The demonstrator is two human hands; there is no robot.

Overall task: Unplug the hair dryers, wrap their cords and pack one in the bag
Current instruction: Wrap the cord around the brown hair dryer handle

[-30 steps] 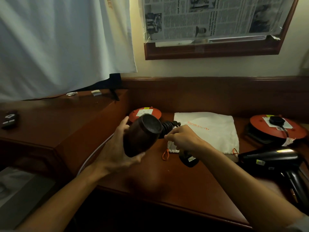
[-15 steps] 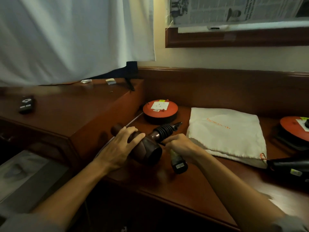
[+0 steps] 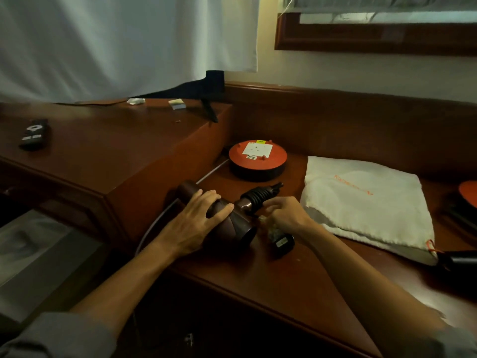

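Observation:
A dark brown hair dryer lies on the lower desk, its black cord coiled around the handle. My left hand rests on top of its barrel and grips it. My right hand is closed around the cord just below the handle, with the black plug lying on the desk under it. The white cloth bag with orange lettering lies flat to the right. A second, black hair dryer shows only partly at the right edge.
An orange socket reel sits behind the dryer, its grey cable running down the left. Another orange reel peeks in at the right. A remote lies on the raised cabinet top at left. The desk edge runs diagonally below my arms.
The brown dryer has come down from mid-air onto the desk, my left hand now on top of it. My right hand stays at the cord by the handle. The view has shifted left.

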